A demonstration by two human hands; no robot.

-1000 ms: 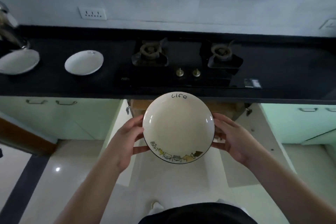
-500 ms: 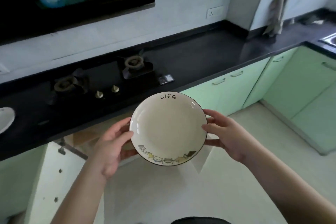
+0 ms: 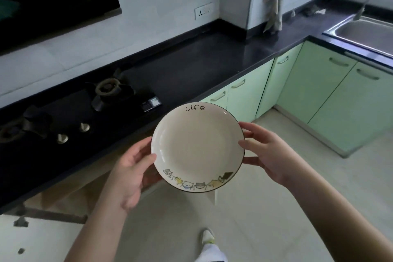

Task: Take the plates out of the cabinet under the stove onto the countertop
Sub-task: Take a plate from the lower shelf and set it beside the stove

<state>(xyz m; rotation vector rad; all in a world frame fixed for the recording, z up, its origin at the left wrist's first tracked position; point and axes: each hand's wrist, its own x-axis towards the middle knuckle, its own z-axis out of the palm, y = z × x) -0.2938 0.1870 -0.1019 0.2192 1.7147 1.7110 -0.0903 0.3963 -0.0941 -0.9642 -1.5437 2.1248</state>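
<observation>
1. Plate [image 3: 197,148] – cream, dark rim, "life" lettering – held level in the air in front of the dark desk [image 3: 191,66], not yet set down.
2. Left hand [image 3: 129,173] and right hand [image 3: 270,153] grip opposite rims, fingers curled under, thumbs on top.
3. Likely rigid, glazed, slippery, breakable – rim hold suits.
4. Cabinet under the stove [image 3: 70,112] mostly hidden; other plates not visible.

The plate [image 3: 196,147] is cream, black-rimmed, with small cartoon cats and black lettering. The worktop [image 3: 202,66] is black. The cabinet doors [image 3: 331,91] are pale green.
</observation>
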